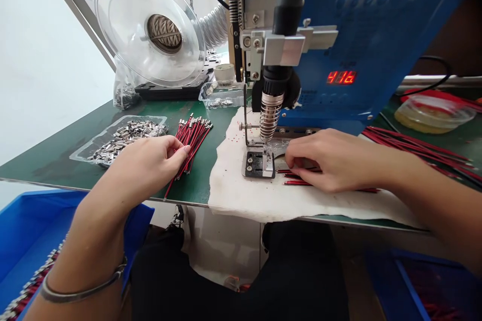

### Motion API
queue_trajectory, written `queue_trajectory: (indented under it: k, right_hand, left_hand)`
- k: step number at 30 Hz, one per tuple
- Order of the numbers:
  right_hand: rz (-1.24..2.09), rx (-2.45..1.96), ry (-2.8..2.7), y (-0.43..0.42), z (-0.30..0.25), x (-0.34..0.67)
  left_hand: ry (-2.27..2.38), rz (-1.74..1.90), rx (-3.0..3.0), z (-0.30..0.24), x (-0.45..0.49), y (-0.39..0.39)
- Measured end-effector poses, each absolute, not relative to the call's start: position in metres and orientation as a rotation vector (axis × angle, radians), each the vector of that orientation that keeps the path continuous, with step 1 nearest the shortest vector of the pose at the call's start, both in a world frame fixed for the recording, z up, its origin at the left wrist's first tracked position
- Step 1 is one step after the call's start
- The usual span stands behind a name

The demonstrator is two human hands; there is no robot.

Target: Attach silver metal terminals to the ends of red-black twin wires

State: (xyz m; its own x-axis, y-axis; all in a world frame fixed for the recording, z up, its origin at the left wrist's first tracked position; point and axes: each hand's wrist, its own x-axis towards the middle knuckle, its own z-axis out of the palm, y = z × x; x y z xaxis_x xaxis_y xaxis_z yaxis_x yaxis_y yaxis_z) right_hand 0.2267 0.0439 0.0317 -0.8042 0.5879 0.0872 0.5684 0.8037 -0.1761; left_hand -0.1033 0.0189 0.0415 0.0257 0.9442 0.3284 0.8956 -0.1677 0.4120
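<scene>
My left hand touches the bundle of red and black wires with small metal ends, lying on the green table. Its thumb and forefinger are pinched together at the bundle's edge; what lies between them is hidden. My right hand is closed, its fingertips down on a few loose red and black wires upon the white cloth. Just left of these wires stands a small black metal fixture, beneath the spring-wrapped tip of a soldering machine. No wire is clearly seen in the fixture.
A clear tray of metal connectors sits beyond my left hand. The blue machine housing rises behind my right hand. More wires lie at right. A transparent reel stands at the back. Blue bins flank my legs below the table.
</scene>
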Motion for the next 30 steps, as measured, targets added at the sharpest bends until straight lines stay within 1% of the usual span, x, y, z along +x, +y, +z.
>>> queue_trajectory:
  k: [7,9,11,14,16,25,30]
  right_hand:
    - [0.228,-0.953,-2.854,0.043,0.031,0.227]
    - [0.237,-0.957,-2.854,0.044,0.032,0.226]
    - [0.245,-0.973,-2.856,0.044,0.032,0.226]
    - [0.252,-1.001,-2.866,0.043,0.033,0.227]
    - [0.247,-1.007,-2.871,0.043,0.032,0.227]
    - [0.228,-0.986,-2.856,0.044,0.031,0.227]
    - [0.211,-0.988,-2.851,0.045,0.03,0.229]
  left_hand:
    - [1.975,0.834,2.234,0.04,-0.111,0.024]
    - [2.075,0.743,2.242,0.046,-0.114,0.028]
    - [2.237,0.447,2.235,0.054,-0.113,0.033]
    - [2.413,-0.172,2.174,0.065,-0.108,0.04]
    - [2.439,-0.369,2.155,0.069,-0.103,0.045]
    - [2.371,-0.344,2.246,0.063,-0.098,0.051]
    - [2.439,-0.243,2.238,0.061,-0.104,0.047]
